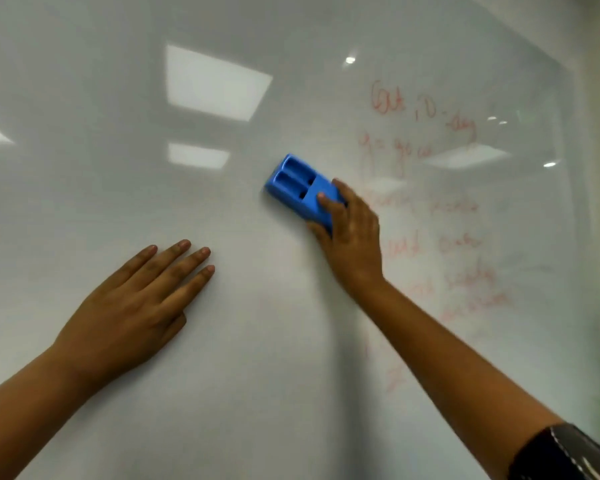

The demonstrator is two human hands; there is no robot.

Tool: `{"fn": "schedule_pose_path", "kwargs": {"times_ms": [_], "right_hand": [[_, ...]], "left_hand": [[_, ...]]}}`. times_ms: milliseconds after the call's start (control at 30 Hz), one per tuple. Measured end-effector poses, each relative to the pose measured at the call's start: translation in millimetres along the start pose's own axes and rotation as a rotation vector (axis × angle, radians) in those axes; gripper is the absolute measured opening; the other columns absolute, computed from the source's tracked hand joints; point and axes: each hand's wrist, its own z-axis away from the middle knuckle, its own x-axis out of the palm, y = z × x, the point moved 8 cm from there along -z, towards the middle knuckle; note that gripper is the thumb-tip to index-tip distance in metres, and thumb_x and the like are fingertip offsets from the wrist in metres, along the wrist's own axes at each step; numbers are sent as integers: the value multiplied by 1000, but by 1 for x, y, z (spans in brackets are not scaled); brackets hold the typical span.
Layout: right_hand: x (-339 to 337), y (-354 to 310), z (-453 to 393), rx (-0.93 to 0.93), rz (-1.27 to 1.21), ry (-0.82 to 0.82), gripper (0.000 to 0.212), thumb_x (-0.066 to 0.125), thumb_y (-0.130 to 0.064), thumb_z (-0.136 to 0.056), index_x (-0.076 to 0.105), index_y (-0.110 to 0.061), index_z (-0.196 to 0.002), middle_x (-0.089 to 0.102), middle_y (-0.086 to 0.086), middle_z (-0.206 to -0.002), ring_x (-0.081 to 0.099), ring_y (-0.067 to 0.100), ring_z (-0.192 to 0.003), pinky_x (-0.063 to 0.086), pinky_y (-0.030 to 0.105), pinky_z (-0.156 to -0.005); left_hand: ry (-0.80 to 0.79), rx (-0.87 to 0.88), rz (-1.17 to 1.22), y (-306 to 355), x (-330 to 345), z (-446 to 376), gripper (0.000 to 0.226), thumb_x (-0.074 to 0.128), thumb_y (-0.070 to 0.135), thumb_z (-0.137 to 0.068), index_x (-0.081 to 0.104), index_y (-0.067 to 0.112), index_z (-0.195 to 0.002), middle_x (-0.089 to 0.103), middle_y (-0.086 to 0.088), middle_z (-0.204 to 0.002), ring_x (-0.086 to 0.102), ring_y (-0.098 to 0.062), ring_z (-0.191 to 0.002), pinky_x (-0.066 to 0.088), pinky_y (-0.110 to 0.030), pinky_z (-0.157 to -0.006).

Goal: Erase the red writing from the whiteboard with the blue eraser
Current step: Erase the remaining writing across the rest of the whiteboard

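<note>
Eraser (300, 188) gripped by R hand (352, 237) on whiteboard (84, 133); L hand (132, 306) flat, fingers straight.

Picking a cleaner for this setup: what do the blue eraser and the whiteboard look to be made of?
Blue eraser: looks like moulded hard plastic, slightly glossy, with two recessed slots on its back; its wiping pad is hidden. Whiteboard: smooth, high-gloss surface mirroring ceiling lights, possibly glass or coated panel.
</note>
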Motion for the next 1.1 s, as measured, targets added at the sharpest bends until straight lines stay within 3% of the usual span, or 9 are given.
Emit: {"fn": "schedule_pose_path", "kwargs": {"times_ms": [133, 233, 400, 533, 600, 700, 833, 933, 1100], "right_hand": [[5, 41, -42, 248, -78, -36, 39, 56, -21, -92, 46, -19, -129, 31, 11, -148, 31, 30, -134, 34, 50, -107], [9, 40, -35, 285, -121, -36, 41, 52, -17, -93, 43, -20, -132, 26, 8, -150, 25, 29, -138, 33, 49, -108], [-2, 1, 54, 149, -172, -38, 55, 60, -4, -86, 36, -27, -130, 29, 12, -147, 32, 31, -134, 36, 49, -106], [-8, -16, 170, 49, -136, -199, 66, 69, 2, -77, 40, -27, -129, 26, 6, -145, 26, 28, -135, 41, 57, -99], [-13, -14, 203, -46, -100, -297, 74, 75, 2, -72, 41, -28, -130, 27, 4, -145, 26, 24, -136, 37, 52, -103], [-17, -2, 184, -92, -99, -363, 77, 77, 4, -69, 42, -28, -129, 32, 7, -143, 30, 24, -135, 36, 47, -104], [-19, 17, 100, 116, -132, -270, 64, 68, -2, -79, 38, -28, -129, 35, 14, -145, 36, 30, -132, 44, 39, -96], [-15, 11, 79, 176, -118, -224, 63, 63, 0, -82, 35, -26, -132, 31, 13, -147, 34, 28, -133, 40, 39, -101], [-10, -20, 142, -80, -66, -349, 80, 70, 7, -71, 34, -25, -135, 25, 10, -145, 34, 32, -133, 41, 42, -102]], "left_hand": [[-8, 6, -11, -2, 2, 1, 51, 31, 22, -90, 35, 8, -139, 36, -14, -145, 27, -28, -136, 16, -43, -112], [3, 4, -13, -2, 4, 3, 51, 30, 22, -92, 34, 9, -140, 35, -14, -146, 27, -29, -137, 17, -44, -112], [5, 13, -30, -2, 5, 2, 51, 33, 21, -90, 35, 8, -139, 38, -15, -145, 30, -31, -135, 20, -46, -111], [-3, 6, -33, 0, 4, 2, 51, 33, 21, -89, 37, 7, -138, 40, -16, -143, 32, -32, -133, 21, -46, -110], [-9, 7, -35, 0, 4, 1, 51, 32, 21, -89, 37, 7, -138, 41, -17, -143, 33, -33, -133, 21, -46, -109], [-13, -1, -33, -2, 7, 3, 50, 30, 22, -91, 36, 8, -139, 40, -16, -143, 31, -34, -134, 21, -46, -110], [-46, -10, -30, -6, 14, 4, 52, 25, 26, -94, 29, 12, -144, 33, -13, -148, 23, -31, -139, 18, -47, -111], [-65, -7, -23, -6, 17, 5, 52, 21, 29, -96, 28, 12, -145, 31, -13, -149, 21, -29, -141, 17, -47, -111], [-33, -54, -36, -4, 13, 0, 47, 29, 26, -91, 43, 8, -132, 47, -19, -137, 36, -36, -129, 24, -48, -106]]}}
